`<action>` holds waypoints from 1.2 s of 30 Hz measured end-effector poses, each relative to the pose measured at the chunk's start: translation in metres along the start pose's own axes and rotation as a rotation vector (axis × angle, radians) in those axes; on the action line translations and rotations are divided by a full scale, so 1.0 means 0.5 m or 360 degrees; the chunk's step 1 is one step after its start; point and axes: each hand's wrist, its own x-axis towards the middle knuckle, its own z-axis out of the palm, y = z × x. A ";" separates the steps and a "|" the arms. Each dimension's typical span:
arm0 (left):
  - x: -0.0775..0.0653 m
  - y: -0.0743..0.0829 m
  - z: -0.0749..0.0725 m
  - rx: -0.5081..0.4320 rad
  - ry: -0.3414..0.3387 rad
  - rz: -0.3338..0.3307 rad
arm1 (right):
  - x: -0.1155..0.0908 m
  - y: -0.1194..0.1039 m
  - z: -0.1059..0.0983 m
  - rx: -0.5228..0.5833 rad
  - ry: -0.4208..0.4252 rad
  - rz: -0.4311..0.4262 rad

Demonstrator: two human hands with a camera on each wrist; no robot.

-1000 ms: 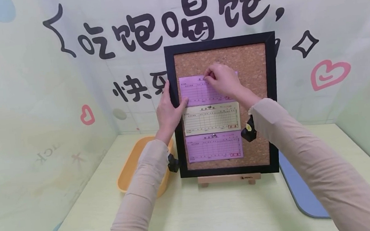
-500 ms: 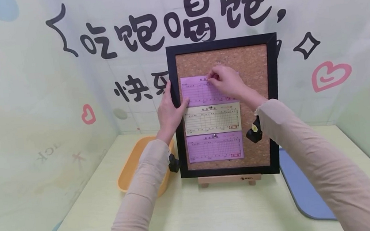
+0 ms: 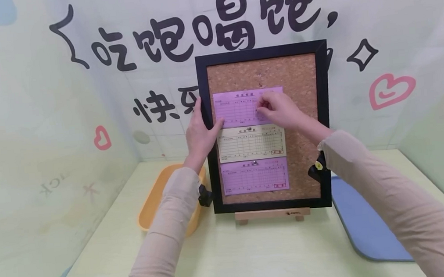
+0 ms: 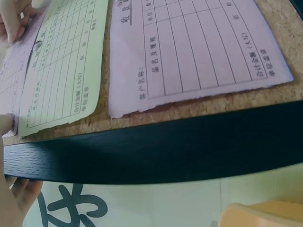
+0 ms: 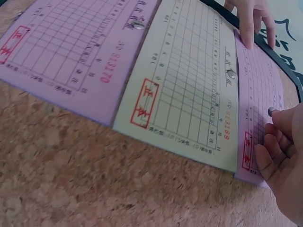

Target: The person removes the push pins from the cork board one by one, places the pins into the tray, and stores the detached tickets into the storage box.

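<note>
A black-framed cork board [image 3: 297,74] stands upright with two purple receipt slips and a pale yellow one stacked on it. My left hand [image 3: 201,133] grips the left side of the frame, thumb on the front at the edge of the top purple slip [image 3: 233,109], fingers outside and behind. In front of that slip's right half is my right hand [image 3: 280,109], pinching a small silver push pin [image 5: 271,111] between thumb and index finger. Silver pins show on the yellow slip [image 3: 251,142] and the lower purple slip [image 3: 254,177], near their top edges.
A small wooden easel [image 3: 272,213] carries the board on the pale table [image 3: 271,253]. To the left, partly behind my left arm, is a yellow bin [image 3: 152,206]. A blue mat [image 3: 366,227] lies at right, partly under my right arm. Behind stands a printed wall.
My right hand has moved from the top middle of the upper purple slip down and to the right, uncovering its printed heading. The left hand keeps its grip on the frame.
</note>
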 end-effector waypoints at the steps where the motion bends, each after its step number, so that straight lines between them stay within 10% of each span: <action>1: 0.000 0.000 -0.002 -0.0001 -0.0010 0.0004 | -0.004 0.001 0.000 -0.0003 -0.0006 0.0008; 23: 0.020 -0.012 -0.042 0.0269 -0.0132 0.0199 | -0.026 0.013 -0.001 -0.0002 -0.0056 0.0040; 36: 0.053 0.014 -0.069 0.0382 0.0005 0.0350 | -0.025 0.015 -0.001 0.0033 -0.0069 0.0068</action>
